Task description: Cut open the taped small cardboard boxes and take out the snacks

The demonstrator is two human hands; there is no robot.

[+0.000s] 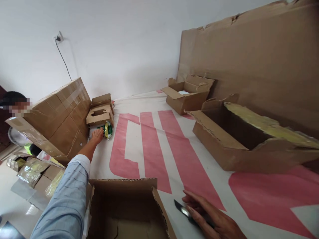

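Note:
My left hand [97, 135] reaches far out across the white and pink sheet [149, 142] and rests on a green and white packet [107, 129] lying below a small cut cardboard box [100, 114]. Its fingers lie over the packet; a firm grip cannot be made out. My right hand [211, 219] lies near the bottom edge, fingers closed around a dark utility knife [183, 210] whose blade points left. An open empty cardboard box [126, 207] stands right in front of me between both arms.
A large taped carton [58, 116] leans at the left, with a person's head behind it. Two open boxes [186, 94] [246, 139] stand at the right before a big cardboard sheet [249, 59]. Wrapped packets [32, 172] lie at lower left. A wall socket [58, 38] has a cable.

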